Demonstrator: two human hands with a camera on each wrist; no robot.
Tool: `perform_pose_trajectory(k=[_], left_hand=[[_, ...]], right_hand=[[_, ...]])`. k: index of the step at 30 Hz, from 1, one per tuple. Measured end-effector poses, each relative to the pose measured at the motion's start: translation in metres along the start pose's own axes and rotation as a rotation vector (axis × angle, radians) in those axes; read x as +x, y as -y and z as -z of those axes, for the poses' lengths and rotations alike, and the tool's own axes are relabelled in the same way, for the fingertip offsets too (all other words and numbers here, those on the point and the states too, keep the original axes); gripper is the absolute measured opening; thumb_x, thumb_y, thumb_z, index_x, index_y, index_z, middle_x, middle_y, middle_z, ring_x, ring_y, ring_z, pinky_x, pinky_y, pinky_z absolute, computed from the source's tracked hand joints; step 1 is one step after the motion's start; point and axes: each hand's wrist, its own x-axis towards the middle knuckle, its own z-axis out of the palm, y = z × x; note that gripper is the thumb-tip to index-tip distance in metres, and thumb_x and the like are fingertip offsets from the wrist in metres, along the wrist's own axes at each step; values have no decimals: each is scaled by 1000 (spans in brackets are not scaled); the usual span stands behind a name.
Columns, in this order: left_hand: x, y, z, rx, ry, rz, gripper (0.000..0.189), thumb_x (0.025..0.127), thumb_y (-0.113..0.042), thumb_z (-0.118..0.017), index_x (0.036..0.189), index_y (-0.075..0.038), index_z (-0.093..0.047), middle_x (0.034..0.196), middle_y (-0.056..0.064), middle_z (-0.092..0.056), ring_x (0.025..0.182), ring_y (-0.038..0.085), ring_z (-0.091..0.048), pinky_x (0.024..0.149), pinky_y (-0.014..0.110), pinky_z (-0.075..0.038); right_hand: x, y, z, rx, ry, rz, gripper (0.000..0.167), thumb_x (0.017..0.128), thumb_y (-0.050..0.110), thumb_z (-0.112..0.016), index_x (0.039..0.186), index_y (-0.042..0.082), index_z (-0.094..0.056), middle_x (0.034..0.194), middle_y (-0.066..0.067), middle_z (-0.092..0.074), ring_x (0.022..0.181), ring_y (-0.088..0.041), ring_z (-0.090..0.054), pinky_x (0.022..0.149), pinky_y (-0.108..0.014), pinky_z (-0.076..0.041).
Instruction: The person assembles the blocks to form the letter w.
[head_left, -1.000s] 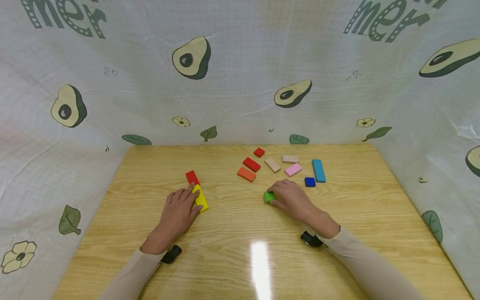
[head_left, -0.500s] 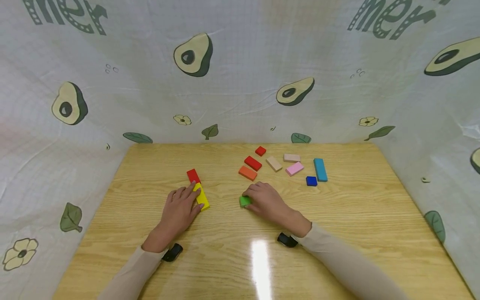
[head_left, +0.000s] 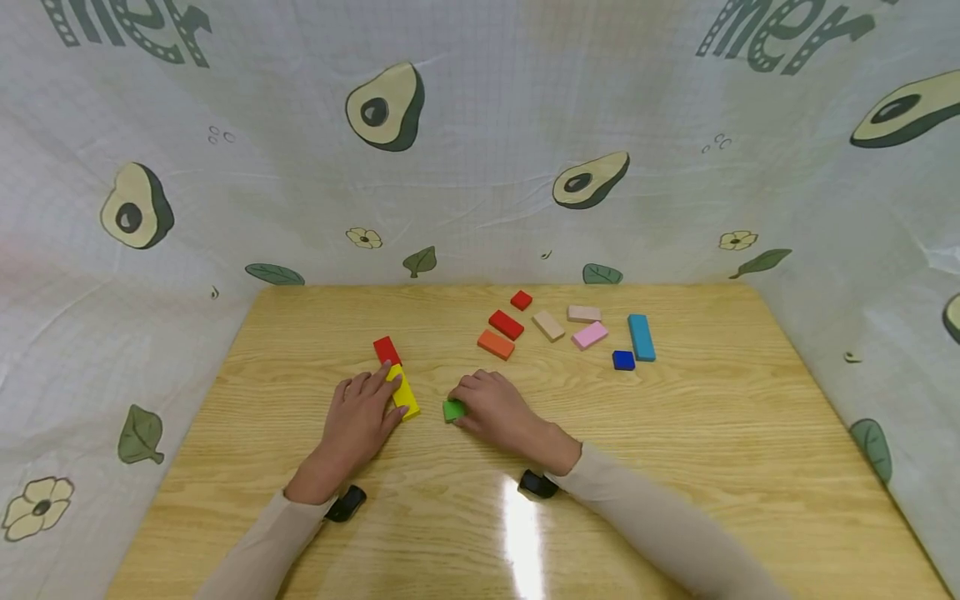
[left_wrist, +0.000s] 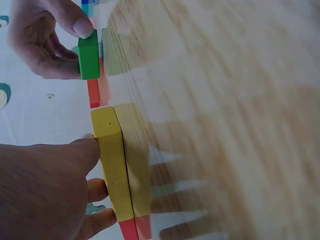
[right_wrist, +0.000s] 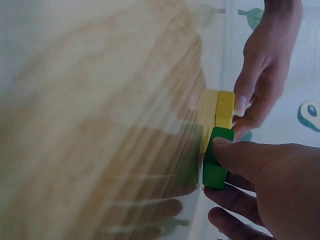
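Note:
Fingertips of my left hand [head_left: 358, 418] rest on a long yellow block [head_left: 405, 395] that lies flat at left of centre. A red block [head_left: 386, 350] lines up end to end with it at the far side. To the right, my right hand [head_left: 497, 410] pinches a small green block [head_left: 452, 411] between thumb and fingers. That green block [right_wrist: 215, 172] is close over the table in the right wrist view, its lower face mirrored in the shiny top. A gap separates it from the yellow block [left_wrist: 111, 160] in the left wrist view.
Toward the back lie an orange block [head_left: 496, 344], a red block [head_left: 506, 325], a small red block [head_left: 521, 300], a beige block [head_left: 548, 326], pale and bright pink blocks [head_left: 589, 336], a dark blue block [head_left: 623, 360] and a long light-blue block [head_left: 641, 337]. A patterned cloth [head_left: 480, 167] encloses the table.
My right hand has carried the green block leftward over the table, from near the blue blocks to close beside the yellow block. The left hand has stayed on the yellow block.

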Motion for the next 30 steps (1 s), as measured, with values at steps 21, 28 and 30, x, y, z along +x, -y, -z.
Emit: perform_pose_trajectory(k=[21, 28, 30], left_hand=[[0, -1, 1, 19, 18, 5, 55, 103, -34, -71, 148, -4, -61, 163, 17, -46, 140, 44, -48, 116, 64, -34], [-1, -2, 1, 22, 14, 5, 55, 103, -35, -70, 148, -4, -61, 162, 18, -47, 139, 44, -48, 116, 63, -35], [-1, -2, 1, 22, 13, 5, 55, 103, -35, -70, 147, -4, -61, 162, 18, -47, 139, 44, -48, 115, 63, -35]], right_hand=[[14, 21, -11, -74, 14, 25, 27, 98, 33, -79, 118, 15, -77, 114, 1, -72, 105, -18, -63, 98, -37, -52], [16, 25, -12, -82, 5, 34, 25, 98, 32, -79, 116, 15, -76, 113, 1, -71, 104, -18, -62, 96, -36, -52], [16, 26, -11, -82, 1, 36, 24, 98, 31, -78, 116, 15, -76, 112, 1, -71, 103, -17, -62, 95, -36, -51]])
